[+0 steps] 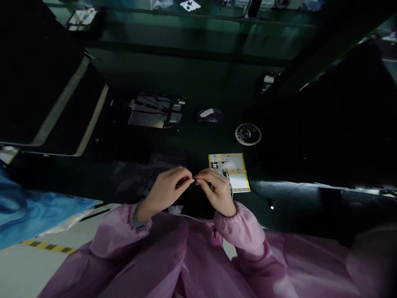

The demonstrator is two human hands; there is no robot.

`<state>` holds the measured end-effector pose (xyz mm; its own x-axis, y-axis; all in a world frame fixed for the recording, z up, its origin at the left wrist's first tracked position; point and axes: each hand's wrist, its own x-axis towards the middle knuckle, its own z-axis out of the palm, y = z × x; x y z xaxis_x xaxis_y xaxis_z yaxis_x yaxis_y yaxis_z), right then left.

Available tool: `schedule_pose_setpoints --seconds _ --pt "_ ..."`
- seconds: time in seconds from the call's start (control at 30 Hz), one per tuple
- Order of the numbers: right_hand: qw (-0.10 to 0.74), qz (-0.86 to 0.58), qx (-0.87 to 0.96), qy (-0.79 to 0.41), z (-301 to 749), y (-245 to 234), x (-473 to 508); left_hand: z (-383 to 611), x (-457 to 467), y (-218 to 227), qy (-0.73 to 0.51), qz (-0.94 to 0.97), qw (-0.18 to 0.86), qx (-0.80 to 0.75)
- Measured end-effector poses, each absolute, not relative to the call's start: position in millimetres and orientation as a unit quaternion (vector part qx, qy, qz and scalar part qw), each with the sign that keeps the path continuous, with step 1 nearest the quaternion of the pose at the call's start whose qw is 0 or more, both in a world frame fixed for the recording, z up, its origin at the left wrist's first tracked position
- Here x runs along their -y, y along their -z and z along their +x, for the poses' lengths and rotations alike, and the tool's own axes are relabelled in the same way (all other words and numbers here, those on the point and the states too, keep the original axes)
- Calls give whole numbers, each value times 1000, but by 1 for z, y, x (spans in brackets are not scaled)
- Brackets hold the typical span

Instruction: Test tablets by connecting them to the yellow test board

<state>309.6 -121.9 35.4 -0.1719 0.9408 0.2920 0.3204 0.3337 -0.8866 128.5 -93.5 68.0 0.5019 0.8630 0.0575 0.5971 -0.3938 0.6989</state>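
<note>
Both hands [167, 188] [217, 188] pinch something small, too dim to identify.

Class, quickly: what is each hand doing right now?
Left hand: fingers pinched on a small dark item, too small to identify.
Right hand: pinched at the same spot.

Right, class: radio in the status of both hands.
Left hand and right hand pinch one small dark part between fingertips. Yellow-edged panel beside right hand. Nothing between.
</note>
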Motion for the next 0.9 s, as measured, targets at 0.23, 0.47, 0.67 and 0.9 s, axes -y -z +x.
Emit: schedule_pose_setpoints --seconds 0.23,0.47,0.67,0.9 --pt "448 -475 688 -317 309 -35 123 133 94 -66 -223 797 323 -460" --pt "438 -479 708 -278 308 -37 123 134 99 -62 -229 789 326 -467" --pt "445 -482 707 -265 307 -33 123 135 102 -56 -231 789 329 -463" --pt "431 -466 715 -292 316 -37 124 137 101 -58 -227 784 344 -464"
